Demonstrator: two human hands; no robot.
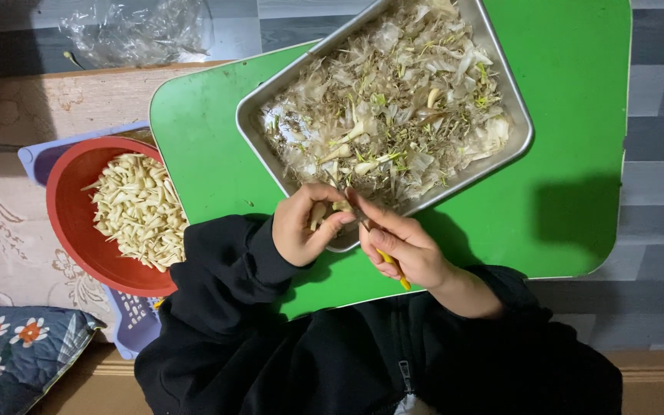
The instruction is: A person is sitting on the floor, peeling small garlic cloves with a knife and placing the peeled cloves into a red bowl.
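Floral-patterned fabric on a cushion (17,350) is showing far out to the left of the hands, at the lower corner. Just right of it, and still left of the left hand, a red bowl (71,223) is sitting on a pale purple tray (128,327), and the bowl is holding a heap of peeled cloves (138,211), pale and pointed. The black sleeve (228,269) of the left arm is lying against the bowl's right edge.

Moving right, the left hand (305,227) is curling its fingers around a pale garlic clove (320,214), gripping it between thumb and fingertips right at the near rim of the metal tray. The clove is sitting in that grasp, touching the left fingers and just beside the tips of the right hand. The right hand (405,246) is closing around a small knife with a yellow handle (393,267); the handle is poking out below the palm, and the blade end is pointing up toward the clove, though the blade itself is too hidden to make out clearly.

Beyond both hands, a square metal tray (520,127) is resting on a green table (578,115) and is carrying a mass of dry skins, roots and a few unpeeled cloves (393,100). Further right of the right hand, the green surface is giving way to grey floor tiles (662,154).
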